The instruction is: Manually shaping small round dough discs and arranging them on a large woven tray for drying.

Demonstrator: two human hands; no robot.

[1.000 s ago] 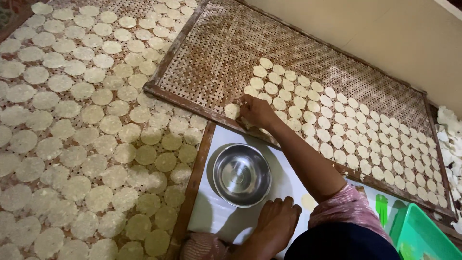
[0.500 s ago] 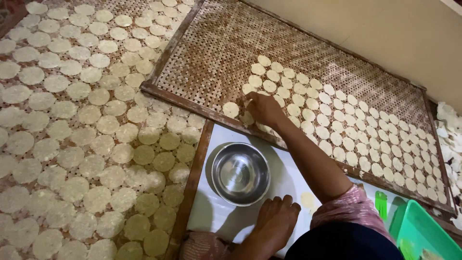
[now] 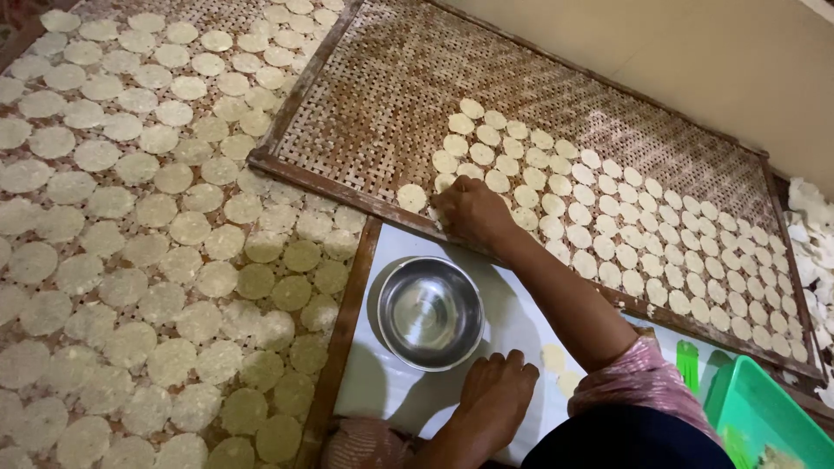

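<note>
**Inspector:** Your right hand lies knuckles up on the near edge of the woven tray, fingers curled down among the pale round discs at the end of the rows. Whether a disc is pinched under those fingers I cannot tell; the hand covers them. One single disc lies just to the left of your hand, apart from the rows.

**Operator:** And my other hand?

**Inspector:** Your left hand rests flat and released on the white sheet, fingers spread, grasping nothing. Two loose discs lie just beside its fingertips. The steel bowl stands on the same sheet, between your two hands and near the left one; it looks empty.

**Operator:** What surrounds that?

**Inspector:** The tray's right half is filled with discs in close rows; its left half shows bare weave. A second tray on your left is covered with larger discs. A green tub sits at your lower right, and pale scraps are piled beyond the tray's right end.
</note>
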